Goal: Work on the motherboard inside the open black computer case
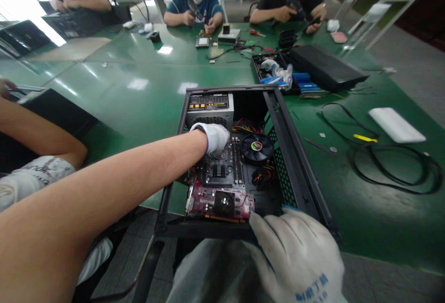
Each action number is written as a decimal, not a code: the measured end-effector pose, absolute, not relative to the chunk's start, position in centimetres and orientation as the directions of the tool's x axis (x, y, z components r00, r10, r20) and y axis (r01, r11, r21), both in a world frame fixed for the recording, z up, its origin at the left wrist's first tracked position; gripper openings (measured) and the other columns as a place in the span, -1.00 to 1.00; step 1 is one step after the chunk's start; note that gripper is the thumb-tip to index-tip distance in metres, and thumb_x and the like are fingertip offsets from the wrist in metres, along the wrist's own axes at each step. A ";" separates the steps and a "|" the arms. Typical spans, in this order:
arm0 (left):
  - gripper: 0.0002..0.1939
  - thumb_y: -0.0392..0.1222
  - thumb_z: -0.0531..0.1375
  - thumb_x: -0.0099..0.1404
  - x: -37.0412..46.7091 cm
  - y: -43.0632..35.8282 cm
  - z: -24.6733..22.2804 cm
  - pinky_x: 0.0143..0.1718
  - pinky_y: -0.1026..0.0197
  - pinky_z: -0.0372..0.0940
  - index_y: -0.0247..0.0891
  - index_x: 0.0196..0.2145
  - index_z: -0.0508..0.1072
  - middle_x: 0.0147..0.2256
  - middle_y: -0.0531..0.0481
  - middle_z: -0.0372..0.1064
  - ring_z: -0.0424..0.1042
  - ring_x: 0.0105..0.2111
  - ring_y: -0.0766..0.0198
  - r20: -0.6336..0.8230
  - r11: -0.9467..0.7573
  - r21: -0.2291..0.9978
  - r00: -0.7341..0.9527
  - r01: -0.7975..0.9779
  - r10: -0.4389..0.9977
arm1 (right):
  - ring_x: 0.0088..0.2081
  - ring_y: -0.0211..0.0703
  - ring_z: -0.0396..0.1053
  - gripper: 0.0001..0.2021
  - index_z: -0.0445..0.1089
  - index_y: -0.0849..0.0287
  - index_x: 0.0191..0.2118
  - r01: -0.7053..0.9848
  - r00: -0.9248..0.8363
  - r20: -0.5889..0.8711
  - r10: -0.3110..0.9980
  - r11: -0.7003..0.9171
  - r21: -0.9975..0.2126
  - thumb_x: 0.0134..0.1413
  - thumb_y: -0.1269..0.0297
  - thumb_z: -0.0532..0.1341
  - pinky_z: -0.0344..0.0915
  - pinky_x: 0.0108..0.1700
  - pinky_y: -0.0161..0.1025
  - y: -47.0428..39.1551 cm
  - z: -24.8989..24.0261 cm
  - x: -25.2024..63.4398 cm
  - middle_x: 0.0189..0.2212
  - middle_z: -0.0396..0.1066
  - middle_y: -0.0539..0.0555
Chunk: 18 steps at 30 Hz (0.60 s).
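An open black computer case (pixel 302 164) lies at the table's front edge. Inside it are a power supply (pixel 210 104), a motherboard (pixel 220 169), a round fan (pixel 256 148) and a red card (pixel 205 199) along the near side. My left hand (pixel 216 138), in a white glove, reaches into the case just below the power supply, over the top of the motherboard; its fingers are hidden. My right hand (pixel 295 247), also gloved, rests at the near right rim of the case, its fingertips beside the red card's right end. Its fingers curl over the rim.
Cables (pixel 385 145), a white block (pixel 396 124) and a thin metal strip (pixel 320 146) lie right of the case. Behind are a parts tray (pixel 257 69) and a black panel (pixel 327 66). Another person's arm (pixel 41 129) is at left; several people sit across the table.
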State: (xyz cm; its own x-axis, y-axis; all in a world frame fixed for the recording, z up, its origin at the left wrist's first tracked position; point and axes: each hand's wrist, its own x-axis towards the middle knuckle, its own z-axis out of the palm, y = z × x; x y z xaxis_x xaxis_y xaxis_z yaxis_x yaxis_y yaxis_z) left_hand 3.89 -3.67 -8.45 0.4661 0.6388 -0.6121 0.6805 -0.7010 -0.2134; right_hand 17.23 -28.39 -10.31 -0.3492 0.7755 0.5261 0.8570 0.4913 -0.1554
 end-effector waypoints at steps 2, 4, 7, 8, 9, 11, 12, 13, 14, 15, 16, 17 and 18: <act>-0.47 -0.19 0.36 -0.04 3.9 -3.5 -8.7 -0.01 0.23 0.35 -0.31 -0.05 0.59 -0.03 -0.23 0.53 0.49 -0.04 0.00 -0.609 -0.706 -0.221 0.470 0.673 0.639 | -0.38 -0.10 0.25 -0.78 0.52 0.23 -0.17 0.857 -0.350 0.529 0.773 0.492 -0.153 0.18 0.32 0.15 0.21 -0.07 -0.03 -28.4 -10.3 17.3 -0.41 0.45 0.08; -0.47 -0.21 0.36 -0.03 3.8 -3.4 -8.8 -0.03 0.23 0.36 -0.31 -0.04 0.58 -0.03 -0.22 0.53 0.49 -0.04 0.01 -0.607 -0.711 -0.229 0.473 0.665 0.638 | -0.37 -0.09 0.26 -0.78 0.52 0.23 -0.16 0.855 -0.355 0.526 0.773 0.496 -0.151 0.18 0.32 0.15 0.21 -0.08 -0.03 -28.4 -10.3 17.3 -0.40 0.45 0.08; -0.48 -0.21 0.36 -0.02 3.7 -3.3 -9.0 -0.05 0.20 0.38 -0.32 -0.04 0.58 -0.03 -0.23 0.53 0.50 -0.06 0.00 -0.603 -0.712 -0.215 0.483 0.669 0.635 | -0.36 -0.09 0.26 -0.79 0.51 0.24 -0.15 0.854 -0.357 0.526 0.772 0.498 -0.152 0.17 0.33 0.17 0.22 -0.07 -0.02 -28.4 -10.4 17.3 -0.38 0.46 0.09; -0.48 -0.20 0.36 -0.02 3.7 -3.3 -9.0 -0.05 0.19 0.38 -0.34 -0.04 0.58 -0.03 -0.25 0.53 0.50 -0.06 0.00 -0.604 -0.713 -0.212 0.485 0.668 0.633 | -0.36 -0.09 0.26 -0.79 0.51 0.25 -0.15 0.855 -0.355 0.526 0.773 0.496 -0.153 0.16 0.33 0.17 0.22 -0.07 -0.02 -28.5 -10.4 17.3 -0.38 0.46 0.09; -0.47 -0.20 0.36 -0.01 3.7 -3.3 -9.0 -0.05 0.19 0.38 -0.35 -0.03 0.58 -0.03 -0.26 0.53 0.50 -0.06 -0.01 -0.604 -0.715 -0.212 0.486 0.666 0.632 | -0.36 -0.09 0.26 -0.79 0.51 0.24 -0.15 0.856 -0.353 0.527 0.773 0.494 -0.151 0.16 0.33 0.17 0.22 -0.06 -0.01 -28.5 -10.4 17.3 -0.38 0.46 0.09; -0.46 -0.20 0.36 -0.01 3.8 -3.4 -9.0 -0.02 0.20 0.37 -0.36 -0.02 0.57 -0.03 -0.27 0.52 0.50 -0.05 -0.01 -0.605 -0.715 -0.221 0.481 0.664 0.634 | -0.36 -0.09 0.26 -0.79 0.51 0.24 -0.16 0.857 -0.353 0.535 0.767 0.495 -0.144 0.17 0.32 0.17 0.22 -0.06 -0.02 -28.5 -10.4 17.3 -0.39 0.46 0.10; -0.45 -0.19 0.37 -0.02 3.9 -3.4 -8.9 -0.01 0.20 0.36 -0.35 -0.01 0.57 -0.03 -0.27 0.52 0.50 -0.04 -0.01 -0.608 -0.712 -0.224 0.475 0.665 0.636 | -0.36 -0.09 0.26 -0.79 0.51 0.24 -0.16 0.856 -0.357 0.538 0.764 0.498 -0.139 0.18 0.33 0.16 0.22 -0.07 -0.02 -28.5 -10.4 17.3 -0.38 0.46 0.10; -0.44 -0.18 0.38 -0.02 3.9 -3.5 -8.9 0.00 0.19 0.36 -0.34 -0.01 0.57 -0.03 -0.26 0.52 0.50 -0.04 -0.02 -0.611 -0.709 -0.224 0.471 0.668 0.636 | -0.36 -0.09 0.26 -0.78 0.51 0.24 -0.15 0.854 -0.359 0.543 0.759 0.502 -0.136 0.18 0.33 0.15 0.22 -0.07 -0.02 -28.5 -10.3 17.3 -0.38 0.46 0.10; -0.43 -0.16 0.39 -0.03 4.0 -3.5 -8.8 0.01 0.18 0.35 -0.33 -0.01 0.57 -0.03 -0.26 0.52 0.49 -0.04 -0.02 -0.617 -0.707 -0.220 0.465 0.672 0.635 | -0.36 -0.10 0.26 -0.78 0.51 0.24 -0.15 0.853 -0.360 0.546 0.756 0.504 -0.136 0.18 0.33 0.15 0.21 -0.06 -0.02 -28.5 -10.3 17.3 -0.38 0.46 0.10; -0.43 -0.15 0.40 -0.04 4.0 -3.6 -8.8 0.02 0.17 0.35 -0.32 -0.02 0.57 -0.03 -0.25 0.52 0.49 -0.03 -0.02 -0.624 -0.705 -0.215 0.460 0.676 0.632 | -0.35 -0.10 0.26 -0.78 0.51 0.24 -0.14 0.853 -0.360 0.545 0.757 0.504 -0.137 0.18 0.34 0.15 0.21 -0.06 -0.02 -28.5 -10.3 17.3 -0.38 0.46 0.10; -0.43 -0.14 0.40 -0.04 4.1 -3.6 -8.7 0.02 0.16 0.35 -0.31 -0.02 0.58 -0.02 -0.24 0.52 0.49 -0.03 -0.02 -0.629 -0.702 -0.210 0.456 0.680 0.630 | -0.35 -0.10 0.26 -0.78 0.51 0.24 -0.14 0.853 -0.359 0.545 0.758 0.503 -0.138 0.18 0.35 0.15 0.21 -0.05 -0.02 -28.4 -10.3 17.3 -0.37 0.46 0.10; -0.43 -0.14 0.41 -0.05 4.1 -3.7 -8.7 0.02 0.16 0.35 -0.30 -0.03 0.58 -0.02 -0.24 0.52 0.49 -0.02 -0.03 -0.630 -0.700 -0.205 0.454 0.684 0.629 | -0.35 -0.10 0.27 -0.78 0.51 0.23 -0.14 0.855 -0.358 0.543 0.760 0.501 -0.137 0.18 0.34 0.15 0.21 -0.05 -0.03 -28.4 -10.4 17.3 -0.37 0.47 0.09; -0.43 -0.15 0.42 -0.06 4.1 -3.7 -8.7 0.02 0.16 0.35 -0.29 -0.04 0.58 -0.03 -0.23 0.52 0.49 -0.02 -0.03 -0.629 -0.696 -0.202 0.453 0.689 0.632 | -0.35 -0.10 0.27 -0.78 0.51 0.23 -0.14 0.856 -0.358 0.538 0.763 0.499 -0.139 0.17 0.34 0.16 0.21 -0.05 -0.03 -28.4 -10.4 17.3 -0.37 0.47 0.09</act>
State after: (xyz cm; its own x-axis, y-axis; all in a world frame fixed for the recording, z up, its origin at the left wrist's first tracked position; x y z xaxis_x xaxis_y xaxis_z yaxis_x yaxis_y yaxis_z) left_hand 4.13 -3.74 -8.72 0.4533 0.6317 -0.6289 0.6891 -0.6958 -0.2023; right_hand 17.34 -28.42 -10.37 -0.3576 0.7633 0.5380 0.8557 0.4985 -0.1385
